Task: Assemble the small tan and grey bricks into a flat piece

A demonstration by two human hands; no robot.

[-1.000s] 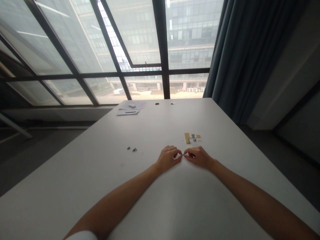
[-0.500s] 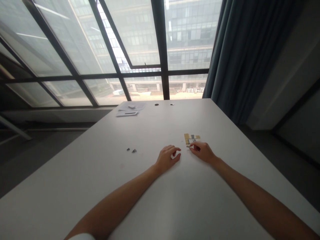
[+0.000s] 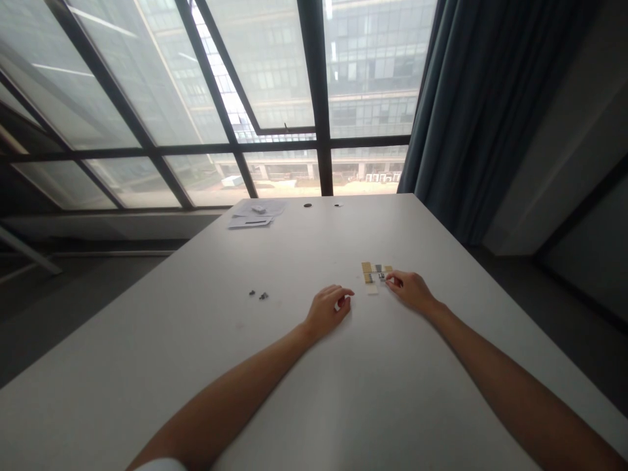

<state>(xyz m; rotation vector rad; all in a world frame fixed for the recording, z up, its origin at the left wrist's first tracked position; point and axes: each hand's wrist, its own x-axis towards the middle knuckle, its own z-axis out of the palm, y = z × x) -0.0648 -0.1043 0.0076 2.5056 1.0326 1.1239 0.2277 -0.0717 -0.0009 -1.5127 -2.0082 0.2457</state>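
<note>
My left hand (image 3: 326,311) rests on the white table (image 3: 294,392), its fingers loosely curved and a gap between thumb and forefinger, with nothing in it. To its right, my right hand (image 3: 411,290) pinches its fingertips at the right side of a cluster of small flat tan pieces (image 3: 367,268), grey ones among them. A small black-and-white piece (image 3: 381,277) lies right by those fingertips; whether they hold it or something tiny is too small to tell. A pale cream piece (image 3: 373,289) lies at the cluster's near edge, between my two hands.
Several small dark bits (image 3: 263,296) lie on the table left of my left hand. Papers (image 3: 250,222) with a small white object on top are at the far left corner. A round dark hole (image 3: 307,205) is near the far edge, and a blue curtain (image 3: 466,131) hangs at right.
My right hand has moved right and slightly away from me, from the cluster's near edge to its right side. The pale cream piece now shows. My left hand has barely moved.
</note>
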